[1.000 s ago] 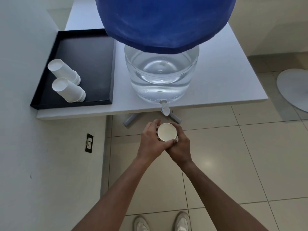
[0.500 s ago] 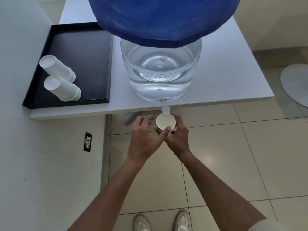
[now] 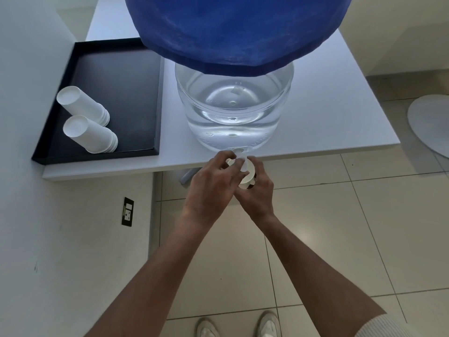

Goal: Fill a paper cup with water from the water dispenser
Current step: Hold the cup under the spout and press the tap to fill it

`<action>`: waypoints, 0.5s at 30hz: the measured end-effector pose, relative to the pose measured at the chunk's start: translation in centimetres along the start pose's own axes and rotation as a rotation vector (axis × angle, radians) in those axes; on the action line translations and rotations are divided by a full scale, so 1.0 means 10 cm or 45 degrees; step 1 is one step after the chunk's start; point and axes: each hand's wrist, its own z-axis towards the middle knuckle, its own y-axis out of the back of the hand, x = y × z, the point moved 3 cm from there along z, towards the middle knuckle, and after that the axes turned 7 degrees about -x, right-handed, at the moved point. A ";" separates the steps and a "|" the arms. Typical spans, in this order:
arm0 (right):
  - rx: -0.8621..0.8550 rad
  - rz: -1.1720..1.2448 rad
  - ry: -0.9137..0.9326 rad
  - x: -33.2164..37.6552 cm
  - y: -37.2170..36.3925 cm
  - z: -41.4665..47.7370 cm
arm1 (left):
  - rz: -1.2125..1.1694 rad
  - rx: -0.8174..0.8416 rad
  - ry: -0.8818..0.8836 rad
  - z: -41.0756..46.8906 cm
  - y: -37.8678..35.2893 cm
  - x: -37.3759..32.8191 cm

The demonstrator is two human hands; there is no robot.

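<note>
The water dispenser [image 3: 233, 113] is a clear bowl of water under a big blue bottle, standing at the front edge of a white table [image 3: 340, 117]. Its small white tap [image 3: 242, 159] sticks out over the table edge. My right hand [image 3: 258, 193] holds a white paper cup [image 3: 249, 175] upright directly under the tap. My left hand [image 3: 210, 188] reaches across the cup's rim, its fingertips pinching the tap. My left fingers hide most of the cup's opening, so I cannot see whether water is in it.
A black tray [image 3: 155, 110] on the table's left holds two stacks of white paper cups [image 3: 85, 117] lying on their sides. A wall with a black socket [image 3: 128, 211] is at left. Below is tiled floor [image 3: 340, 239], my shoes [image 3: 243, 327], and a white round base [image 3: 430, 122] at right.
Both hands have moved up and forward to the dispenser. The cup has come under the tap, and my left hand has left the cup's side and gone to the tap.
</note>
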 end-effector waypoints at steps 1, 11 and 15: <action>-0.003 -0.011 -0.005 0.00 0.00 0.00 | -0.006 0.021 -0.005 0.01 0.01 0.00; -0.040 -0.022 0.012 0.02 -0.01 0.00 | -0.143 0.071 0.171 0.32 0.07 0.07; -0.024 -0.020 0.020 0.00 -0.01 0.02 | -0.217 0.007 0.295 0.31 0.06 0.10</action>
